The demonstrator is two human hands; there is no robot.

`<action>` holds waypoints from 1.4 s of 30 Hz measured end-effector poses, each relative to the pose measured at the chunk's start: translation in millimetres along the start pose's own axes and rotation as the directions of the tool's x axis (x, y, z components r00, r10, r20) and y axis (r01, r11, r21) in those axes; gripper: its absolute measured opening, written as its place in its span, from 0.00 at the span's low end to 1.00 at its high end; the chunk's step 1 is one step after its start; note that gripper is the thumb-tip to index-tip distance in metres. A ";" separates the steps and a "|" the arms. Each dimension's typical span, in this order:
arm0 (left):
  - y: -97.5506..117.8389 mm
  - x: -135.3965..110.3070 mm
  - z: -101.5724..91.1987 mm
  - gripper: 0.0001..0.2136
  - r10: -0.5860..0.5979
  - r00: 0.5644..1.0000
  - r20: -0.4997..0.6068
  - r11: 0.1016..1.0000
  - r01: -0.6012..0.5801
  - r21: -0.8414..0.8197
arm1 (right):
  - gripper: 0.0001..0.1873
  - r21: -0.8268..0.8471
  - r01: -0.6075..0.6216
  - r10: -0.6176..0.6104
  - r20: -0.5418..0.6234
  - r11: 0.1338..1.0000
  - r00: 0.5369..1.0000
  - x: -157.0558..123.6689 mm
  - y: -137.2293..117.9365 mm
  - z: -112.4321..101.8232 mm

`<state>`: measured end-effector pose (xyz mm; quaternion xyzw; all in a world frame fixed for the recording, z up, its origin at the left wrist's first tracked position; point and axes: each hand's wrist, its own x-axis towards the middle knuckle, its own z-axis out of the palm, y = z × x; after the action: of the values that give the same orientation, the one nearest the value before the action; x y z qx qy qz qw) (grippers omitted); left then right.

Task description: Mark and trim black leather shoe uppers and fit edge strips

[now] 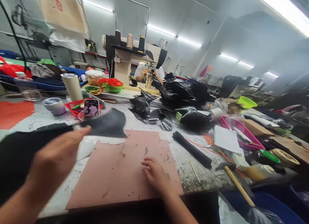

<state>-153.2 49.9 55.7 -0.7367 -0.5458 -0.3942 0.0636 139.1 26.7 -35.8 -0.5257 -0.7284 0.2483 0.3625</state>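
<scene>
My left hand (56, 154), blurred by motion, is raised at the left with thumb and fingers pinched on a piece of black leather (108, 122). The leather stretches to the right past the thumb, above the far edge of a pink board (125, 172). More black material (14, 150) lies behind and left of this hand; where it meets the held piece is hidden. Over the right part of the board rests my right hand (155, 174), its fingers loosely bent and apart, holding nothing. Dark scraps and marks dot the board.
A phone (91, 108) stands by a red basket (72, 106). Piled black leather (178, 92) lies before a sewing machine (135, 50), with a person's hands (146, 72) behind it. Right are a black roll (191, 150), a hammer (238, 185), a notebook (227, 139) and jars.
</scene>
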 end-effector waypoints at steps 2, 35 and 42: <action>32.6 -23.7 38.0 0.19 0.282 0.952 0.114 0.959 -0.281 -0.026 | 0.12 -0.092 -0.150 0.141 -0.098 0.984 0.985 12.1 15.7 -16.8; 110.2 0.0 115.5 0.14 -0.288 0.349 0.892 0.136 0.937 -0.323 | 0.07 0.406 -0.277 0.385 -0.212 0.871 0.898 4.4 12.8 -27.5; 88.9 -3.3 135.4 0.09 -0.257 0.389 0.885 0.629 0.762 -0.152 | 0.07 0.569 -0.460 0.546 0.025 0.681 0.838 0.1 24.2 -12.4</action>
<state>-8.3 83.1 -8.8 -0.5943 -0.5844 -0.1545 -0.5305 163.1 34.4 -46.1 -0.5942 -0.4224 0.4988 0.4687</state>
